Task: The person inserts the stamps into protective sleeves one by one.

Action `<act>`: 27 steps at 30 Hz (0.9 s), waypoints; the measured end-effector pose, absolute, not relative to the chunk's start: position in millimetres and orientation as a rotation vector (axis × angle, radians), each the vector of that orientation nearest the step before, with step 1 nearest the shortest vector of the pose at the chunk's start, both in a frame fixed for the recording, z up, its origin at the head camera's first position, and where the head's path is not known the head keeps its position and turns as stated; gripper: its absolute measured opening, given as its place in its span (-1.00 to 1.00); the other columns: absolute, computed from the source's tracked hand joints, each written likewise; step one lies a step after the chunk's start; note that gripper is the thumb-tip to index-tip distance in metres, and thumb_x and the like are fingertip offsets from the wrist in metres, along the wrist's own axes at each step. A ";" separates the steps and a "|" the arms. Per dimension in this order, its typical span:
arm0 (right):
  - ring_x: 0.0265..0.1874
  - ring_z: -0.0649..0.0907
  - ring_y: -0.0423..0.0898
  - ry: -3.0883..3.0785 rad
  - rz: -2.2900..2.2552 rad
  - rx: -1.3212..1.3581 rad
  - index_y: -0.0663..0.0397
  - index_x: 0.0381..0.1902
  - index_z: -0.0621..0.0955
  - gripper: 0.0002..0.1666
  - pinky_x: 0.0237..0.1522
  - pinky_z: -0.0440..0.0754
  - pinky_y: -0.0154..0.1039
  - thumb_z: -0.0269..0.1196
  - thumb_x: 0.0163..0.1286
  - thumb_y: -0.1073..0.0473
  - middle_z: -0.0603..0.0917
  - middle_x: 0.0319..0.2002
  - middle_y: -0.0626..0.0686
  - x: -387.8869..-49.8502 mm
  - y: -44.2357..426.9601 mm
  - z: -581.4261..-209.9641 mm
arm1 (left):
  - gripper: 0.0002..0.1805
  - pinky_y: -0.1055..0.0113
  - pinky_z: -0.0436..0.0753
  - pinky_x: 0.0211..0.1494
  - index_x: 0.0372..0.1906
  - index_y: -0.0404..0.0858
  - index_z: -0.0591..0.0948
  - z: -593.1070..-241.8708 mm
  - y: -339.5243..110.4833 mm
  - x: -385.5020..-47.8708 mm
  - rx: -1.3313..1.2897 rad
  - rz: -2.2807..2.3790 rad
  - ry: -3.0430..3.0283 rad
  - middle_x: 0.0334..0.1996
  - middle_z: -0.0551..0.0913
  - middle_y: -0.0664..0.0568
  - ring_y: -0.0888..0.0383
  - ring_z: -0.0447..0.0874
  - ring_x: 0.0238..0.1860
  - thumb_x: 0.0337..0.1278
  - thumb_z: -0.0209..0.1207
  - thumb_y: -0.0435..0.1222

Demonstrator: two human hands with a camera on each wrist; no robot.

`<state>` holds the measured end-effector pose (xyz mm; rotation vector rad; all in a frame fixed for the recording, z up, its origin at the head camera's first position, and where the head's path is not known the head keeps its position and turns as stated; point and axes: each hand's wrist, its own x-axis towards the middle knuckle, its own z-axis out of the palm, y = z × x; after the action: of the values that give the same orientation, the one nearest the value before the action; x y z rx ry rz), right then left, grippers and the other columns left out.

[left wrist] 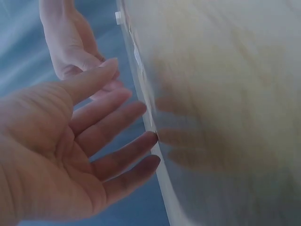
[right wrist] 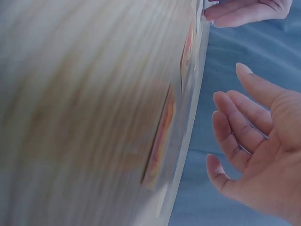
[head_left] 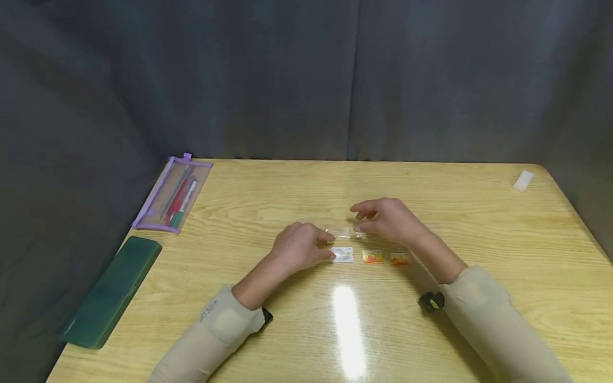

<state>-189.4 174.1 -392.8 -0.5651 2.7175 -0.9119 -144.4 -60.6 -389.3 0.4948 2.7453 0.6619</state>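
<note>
Cards (head_left: 372, 256), three small ones, lie in a row on the wooden tabletop (head_left: 268, 191), roughly midway between its left and right edges. The leftmost is a white card (head_left: 342, 254) with a printed pattern; next come a middle card (head_left: 372, 257) and a right-hand card (head_left: 400, 259), both yellow and orange. Just beyond the row, towards the far edge, lie a clear strip (head_left: 342, 232) and a smaller clear piece (head_left: 359, 233). My left hand (head_left: 299, 247) holds nothing that I can see, its thumb and fingers apart; the thumb tip comes right at the white card's left edge, the forefinger at the clear strip (whether either truly touches, I cannot tell). My right hand (head_left: 390, 221) has its thumb and fingers apart too, loosely bent, with the thumb at the smaller clear piece. Beige sleeves (head_left: 225, 319) cover both my forearms.

A purple-edged mesh pouch (head_left: 167, 197) with pens (head_left: 177, 202) inside lies by the tabletop's far left corner, and a green box (head_left: 112, 292) runs along the left edge. A small white block (head_left: 523, 181) sits near the far right corner. Behind the far edge hangs a dark curtain (head_left: 287, 80).
</note>
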 end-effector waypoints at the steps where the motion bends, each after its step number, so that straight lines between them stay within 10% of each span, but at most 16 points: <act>1: -0.04 0.73 0.03 2.720 -0.911 -0.566 0.07 0.23 0.65 -0.48 0.01 0.72 0.01 0.43 0.32 0.12 0.80 -0.07 0.06 -189.7 172.9 -393.1 | -0.61 0.37 0.55 -0.36 0.06 0.07 0.77 -389.4 -60.2 -144.4 0.499 0.648 2.755 0.09 0.75 0.17 0.16 0.74 -0.06 0.08 0.47 -0.04; 7: -0.17 0.76 -0.06 2.726 -0.883 -0.608 0.09 0.14 0.70 -0.56 -0.02 0.72 -0.04 0.44 0.31 0.16 0.81 -0.17 0.02 -193.5 164.7 -396.7 | -0.63 0.18 0.70 -0.06 0.02 0.03 0.79 -389.9 -55.6 -142.5 0.528 0.603 2.776 0.07 0.77 0.14 0.08 0.74 0.02 0.06 0.48 -0.07; 27: -0.22 0.71 -0.14 2.830 -0.477 -0.802 -0.07 -0.03 0.75 -0.61 -0.09 0.65 0.01 0.51 0.22 -0.03 0.78 -0.23 -0.11 -199.5 148.9 -404.0 | -0.63 0.13 0.69 -0.25 -0.02 0.06 0.77 -393.6 -39.6 -138.2 0.545 0.304 2.876 0.07 0.70 0.14 0.06 0.66 0.01 0.03 0.49 0.00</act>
<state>-199.5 148.9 -404.0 -0.8019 2.8302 -0.4770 -138.2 -39.6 -393.6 0.5449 2.8760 0.3038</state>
